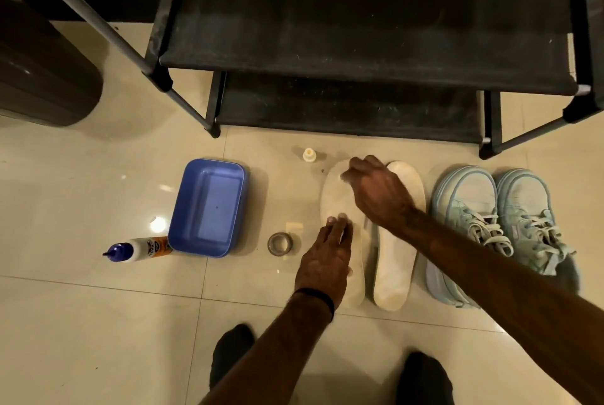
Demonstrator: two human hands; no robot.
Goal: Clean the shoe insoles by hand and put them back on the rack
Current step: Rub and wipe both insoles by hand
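Cream foam, the left insole (340, 208) lies just left of the right insole (397, 251), pinned flat by the left hand (325, 262) with straight fingers while the right hand (376, 190), fingers curled, rubs its toe, so hard scrubbing could crease it.

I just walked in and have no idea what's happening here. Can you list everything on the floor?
insoles: two, off-white, side by side on the tiles before the rack
sneakers: one pair, pale blue, right of the insoles
tub: one, blue, left of the insoles
bottle: one, white with blue cap, lying beside the tub
tape roll: one, greyish, between tub and insoles
small cap: one, cream, near the rack
rack: one, black, shelves bare
left hand: fingers flat on the left insole
right hand: curled over that insole's far end
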